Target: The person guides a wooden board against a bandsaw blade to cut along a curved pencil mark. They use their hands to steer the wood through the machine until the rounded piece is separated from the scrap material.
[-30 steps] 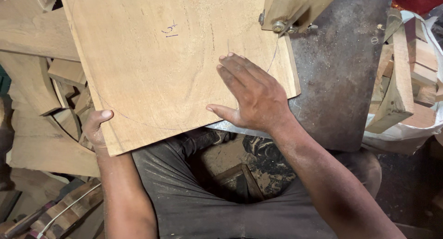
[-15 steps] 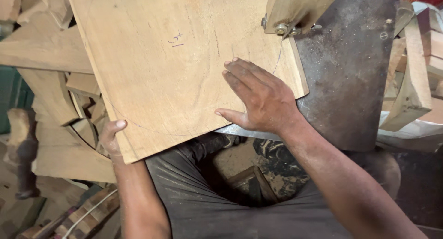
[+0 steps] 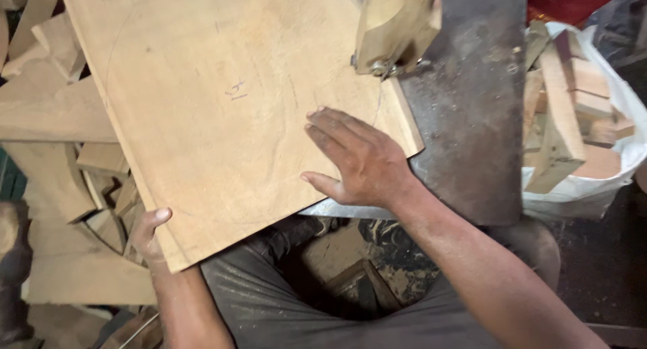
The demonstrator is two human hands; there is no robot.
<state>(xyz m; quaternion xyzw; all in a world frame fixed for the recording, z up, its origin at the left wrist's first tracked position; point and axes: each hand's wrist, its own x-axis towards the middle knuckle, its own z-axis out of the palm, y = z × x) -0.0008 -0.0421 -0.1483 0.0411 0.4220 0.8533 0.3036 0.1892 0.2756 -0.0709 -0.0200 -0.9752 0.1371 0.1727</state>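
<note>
The board [image 3: 222,113] I work is a wide, flat slab of pale yellowish wood with a faint curved pencil line and a small scribbled mark near its middle. It lies flat, turned at an angle, its right part resting on the dark metal saw table [image 3: 465,120] and its left part overhanging that table's edge. Its right edge sits under the wooden blade guard above the table.

At the right edge sits 1 white plastic sack [image 3: 623,130], open-topped and bulging, filled with pale wood offcuts [image 3: 563,120]. No labels, signs or screens show.
</note>
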